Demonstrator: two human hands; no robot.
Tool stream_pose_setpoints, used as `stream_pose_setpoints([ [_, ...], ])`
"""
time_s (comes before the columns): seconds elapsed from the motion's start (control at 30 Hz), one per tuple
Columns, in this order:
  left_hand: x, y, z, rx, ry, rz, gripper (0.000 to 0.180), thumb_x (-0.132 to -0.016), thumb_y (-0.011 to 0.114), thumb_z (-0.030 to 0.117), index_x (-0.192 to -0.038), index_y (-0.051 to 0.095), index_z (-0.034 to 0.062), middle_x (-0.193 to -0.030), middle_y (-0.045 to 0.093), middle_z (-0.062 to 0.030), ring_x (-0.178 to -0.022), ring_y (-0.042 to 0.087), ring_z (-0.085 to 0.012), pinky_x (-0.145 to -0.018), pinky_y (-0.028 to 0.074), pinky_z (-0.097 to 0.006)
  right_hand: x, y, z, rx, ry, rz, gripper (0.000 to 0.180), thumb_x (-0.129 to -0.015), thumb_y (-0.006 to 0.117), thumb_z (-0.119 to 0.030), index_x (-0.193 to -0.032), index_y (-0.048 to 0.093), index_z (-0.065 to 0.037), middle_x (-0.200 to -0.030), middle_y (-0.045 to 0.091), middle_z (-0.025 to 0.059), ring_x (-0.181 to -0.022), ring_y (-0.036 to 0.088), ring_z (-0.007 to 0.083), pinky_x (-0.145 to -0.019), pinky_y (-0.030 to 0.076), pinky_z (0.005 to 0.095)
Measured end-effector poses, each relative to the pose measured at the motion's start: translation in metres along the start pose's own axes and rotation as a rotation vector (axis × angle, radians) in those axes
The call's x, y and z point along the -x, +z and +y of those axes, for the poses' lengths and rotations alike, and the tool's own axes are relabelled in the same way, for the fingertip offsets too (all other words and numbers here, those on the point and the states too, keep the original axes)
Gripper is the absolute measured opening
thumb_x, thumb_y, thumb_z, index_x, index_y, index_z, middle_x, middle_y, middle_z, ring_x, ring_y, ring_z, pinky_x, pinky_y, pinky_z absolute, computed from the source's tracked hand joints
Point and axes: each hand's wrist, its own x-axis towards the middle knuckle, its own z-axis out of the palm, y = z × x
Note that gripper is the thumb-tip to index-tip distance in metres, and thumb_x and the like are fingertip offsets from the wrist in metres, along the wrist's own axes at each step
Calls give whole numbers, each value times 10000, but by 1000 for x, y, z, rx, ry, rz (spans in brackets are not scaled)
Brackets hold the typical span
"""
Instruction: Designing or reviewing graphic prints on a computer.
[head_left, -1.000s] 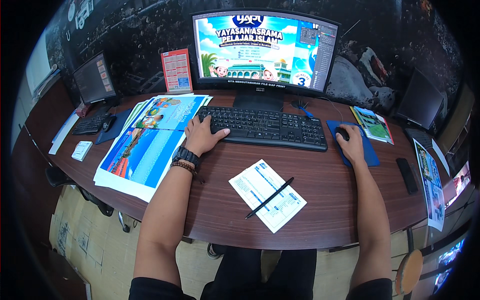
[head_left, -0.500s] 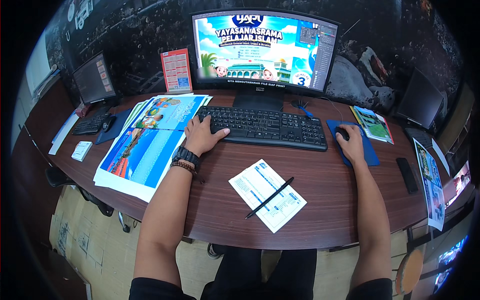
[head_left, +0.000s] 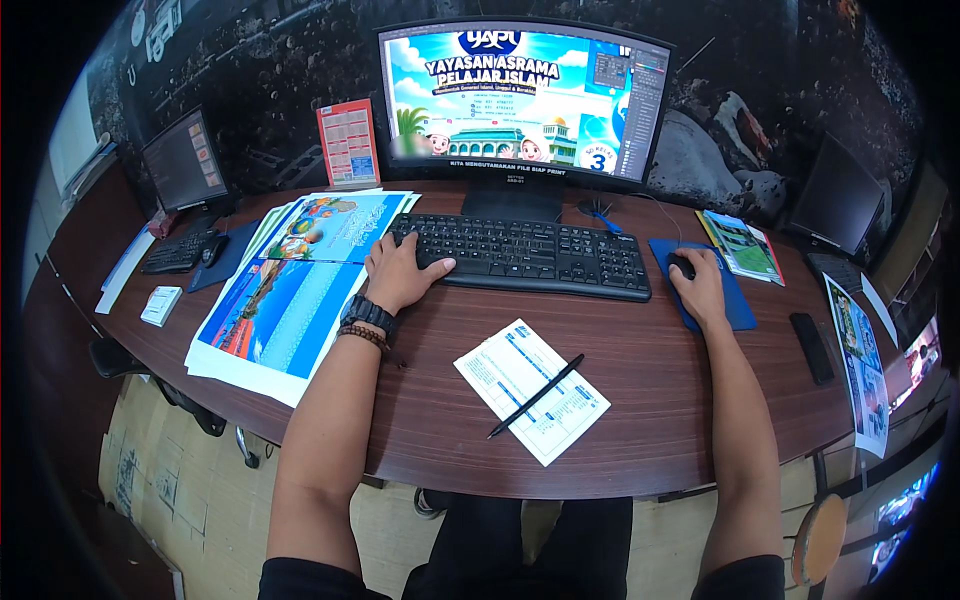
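My left hand (head_left: 401,273) rests on the left end of a black keyboard (head_left: 520,250), fingers on the keys and thumb stretched to the right. It is open and holds nothing; a dark watch and a beaded bracelet circle that wrist. My right hand (head_left: 702,285) is curled over a black computer mouse (head_left: 683,265) on a blue mouse pad (head_left: 735,316). Behind the keyboard, a monitor (head_left: 520,105) shows a colourful banner layout with cartoon figures and a domed building. Between my forearms lies a printed paper form (head_left: 550,428) with a black pen (head_left: 536,397) across it.
Large colour prints (head_left: 290,325) lie partly beneath my left forearm. A red-edged calendar (head_left: 349,144) stands beside the monitor. At left are a second monitor (head_left: 187,160) and a small card stack (head_left: 161,304). At right lie brochures (head_left: 742,247), a black remote-like object (head_left: 811,347) and a hanging print (head_left: 862,370).
The whole view has shifted very slightly. Both hands stay in place, the left on the keyboard and the right on the mouse.
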Motion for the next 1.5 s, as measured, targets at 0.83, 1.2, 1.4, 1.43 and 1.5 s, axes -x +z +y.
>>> stream_pose_setpoints([
  [0.83,2,-1,1,-36,31,36,889,-811,666,663,-1407,509,23,-1447,397,-323,-1389,331,-442,-1155,261,-509,2,0,-2,50,65,53,343,-812,657,-229,-1107,670,-56,-1122,574,167,-1092,572,346,-961,456,424],
  [1.2,2,-1,2,-35,30,40,888,-804,670,667,-1404,514,32,-1453,389,-323,-1379,340,-452,-1146,270,-517,0,0,1,27,60,28,352,-812,659,-239,-1122,685,-76,-1197,566,168,-1118,575,366,-964,466,431],
  [1.4,0,2,-2,-10,14,15,911,-804,671,662,-1433,472,33,-1468,363,-295,-1400,271,-445,-1140,219,-560,1,-2,-2,27,59,20,352,-813,657,-238,-1120,685,-68,-1195,567,169,-1121,574,363,-970,462,427],
  [1.43,0,2,0,-3,12,11,915,-804,671,662,-1437,468,33,-1470,361,-290,-1403,270,-440,-1142,218,-558,1,-2,-1,23,54,16,352,-813,657,-238,-1120,685,-68,-1195,567,169,-1121,574,363,-970,462,427],
  [1.5,0,2,1,-10,0,9,917,-804,672,661,-1440,465,34,-1475,358,-285,-1407,268,-433,-1145,212,-559,1,-4,-4,51,70,15,350,-812,654,-234,-1115,684,-62,-1196,567,169,-1131,569,358,-977,457,424],
])
